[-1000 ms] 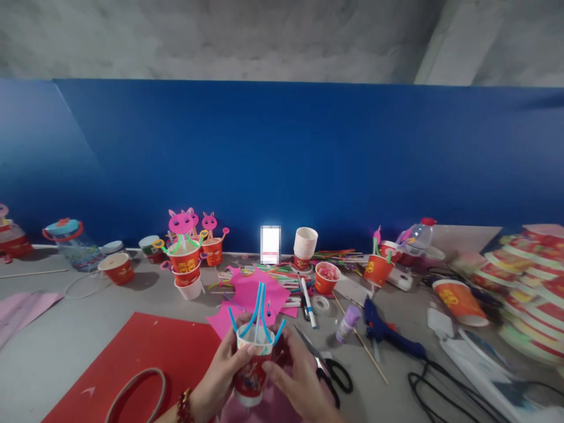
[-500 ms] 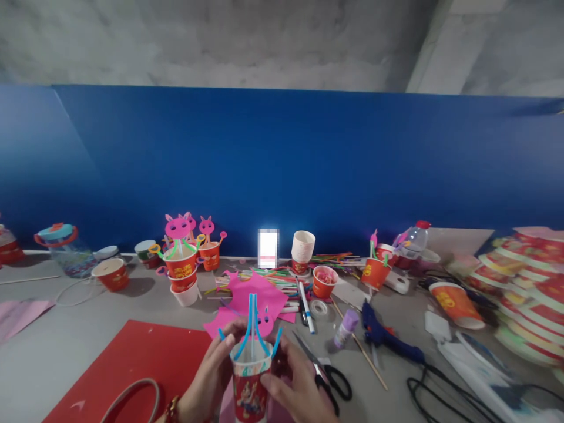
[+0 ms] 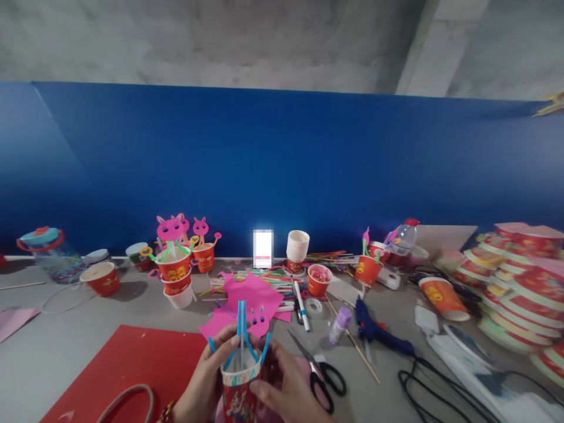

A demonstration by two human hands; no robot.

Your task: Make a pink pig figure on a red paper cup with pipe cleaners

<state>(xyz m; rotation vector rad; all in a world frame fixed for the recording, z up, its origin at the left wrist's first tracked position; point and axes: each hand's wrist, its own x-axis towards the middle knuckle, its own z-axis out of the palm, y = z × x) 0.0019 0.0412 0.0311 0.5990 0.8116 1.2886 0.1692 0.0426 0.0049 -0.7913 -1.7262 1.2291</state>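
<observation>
Here, in the head view, both hands meet at the near centre edge of the scene. The left hand [image 3: 203,385] wraps the left wall of a red printed paper cup [image 3: 238,393]; its grip is closed on the cup, fingers curled around the side and the thumb near the rim. The right hand [image 3: 286,392] closes on the cup's right wall, thumb pressed across the front just below the rim. The cup stands upright between the two hands, above a pink sheet at the near edge. Blue straws [image 3: 241,329] rise from the cup's mouth: two run up side by side at the centre, and shorter curved ends splay out to the left and right of the rim.

Just beyond the straws lies a pink foam sheet [image 3: 251,292] with a small pink pig face [image 3: 258,321] on its near edge. A red sheet [image 3: 118,370] covers the grey tabletop [image 3: 53,346] to the near left. Black-handled scissors [image 3: 321,376] lie just right of the right hand. Farther right lie a purple glue stick [image 3: 340,323] and a blue glue gun [image 3: 379,332] with a black cable. At the far left centre stand stacked red cups with pink pig heads [image 3: 174,258]. A stack of white paper cups [image 3: 297,249] stands against the blue partition [image 3: 282,164].
</observation>
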